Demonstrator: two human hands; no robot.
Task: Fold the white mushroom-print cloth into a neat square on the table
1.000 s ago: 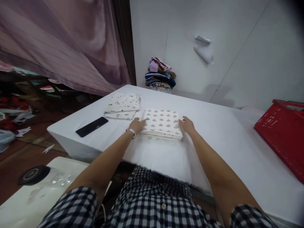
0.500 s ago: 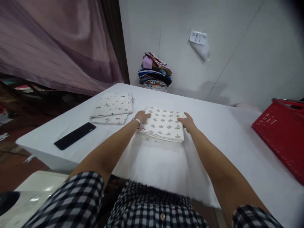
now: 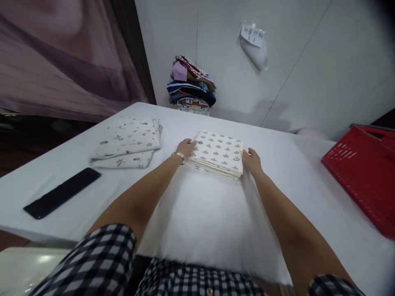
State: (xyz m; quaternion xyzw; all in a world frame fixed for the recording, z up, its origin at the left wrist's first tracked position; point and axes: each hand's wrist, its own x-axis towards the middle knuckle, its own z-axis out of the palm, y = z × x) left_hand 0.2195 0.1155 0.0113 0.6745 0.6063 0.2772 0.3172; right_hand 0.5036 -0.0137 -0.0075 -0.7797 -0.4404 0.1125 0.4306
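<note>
A folded white cloth (image 3: 219, 153) with grey cloud-like prints and a few coloured ones lies in layers on the white-covered table. At its left edge, my left hand (image 3: 185, 150), with a bracelet at the wrist, grips the cloth, thumb on top and the other fingers partly hidden. My right hand (image 3: 252, 161) is at the right edge, fingers apart and bent, touching the cloth's side without closing around it. Farther left lies another folded white cloth (image 3: 126, 142) with small plant-like prints.
A black phone-like slab (image 3: 63, 192) lies on the table (image 3: 296, 197) at the left. A red plastic basket (image 3: 361, 172) stands at the right. Folded coloured fabrics (image 3: 193, 86) are stacked by the wall, below a hanging paper note (image 3: 253, 35). A pinkish curtain (image 3: 61, 61) hangs at the left.
The cloth between my hands has turned slightly and lies a little farther right. My right hand's thumb has slid off its top to the side edge. The camera view has shifted.
</note>
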